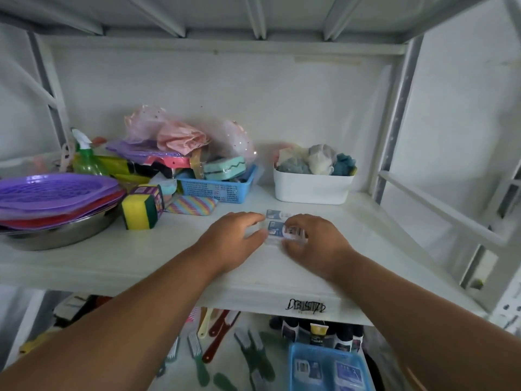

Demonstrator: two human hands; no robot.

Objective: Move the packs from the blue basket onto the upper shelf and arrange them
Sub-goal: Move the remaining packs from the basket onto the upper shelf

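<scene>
- Small blue-and-white flat packs (277,224) on the white upper shelf (141,249): we count at least two, one behind the other; the nearer one is partly covered by our fingers, and its print is too blurred to read.
- Left hand (231,238): palm down on the shelf, fingers spread flat, fingertips touching the left edge of the nearer pack; not clenched, nothing lifted.
- Right hand (313,241): palm down, fingers curled over the right part of the nearer pack; whether it grips or only presses the pack we cannot tell.
- Blue plastic basket on the lower shelf (324,368): cut off by the bottom edge of the view; holds further blue-and-white packs, at least two showing.
- Blue mesh basket at the back of the upper shelf (217,189): holds a teal sponge and other soft items, half hidden under pink and purple wrapping.
- White plastic tub (310,189): right of the mesh basket, filled with white and blue bath puffs.
- Stack of purple and red plastic plates (56,198): resting in a steel bowl, cut off at the left edge.
- Yellow-and-green scouring sponge pack (141,211): standing just beside the plates.
</scene>
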